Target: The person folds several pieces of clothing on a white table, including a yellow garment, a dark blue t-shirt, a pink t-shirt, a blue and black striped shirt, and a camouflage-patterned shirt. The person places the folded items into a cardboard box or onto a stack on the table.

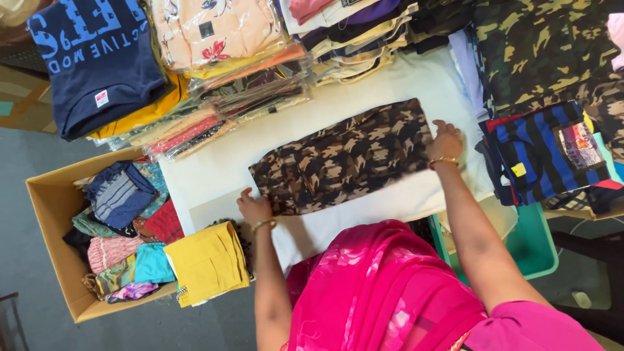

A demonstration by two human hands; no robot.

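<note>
A folded brown camouflage garment (344,156) lies slantwise on the white table top (403,78). My left hand (255,209), with a gold bangle on its wrist, grips the garment's near-left corner at the table's edge. My right hand (446,142), also bangled, holds the garment's far-right end, fingers curled over the edge. Both arms reach up from the bottom of the view past my pink drape (383,292).
A cardboard box (49,201) of mixed clothes stands at left, with a folded yellow garment (208,260) beside it. Plastic-wrapped clothes (221,32), a navy printed T-shirt (97,58) and stacked folded garments (351,39) line the far side. A camouflage pile (546,52), a blue striped shirt (539,153) and a green bin (536,250) sit at right.
</note>
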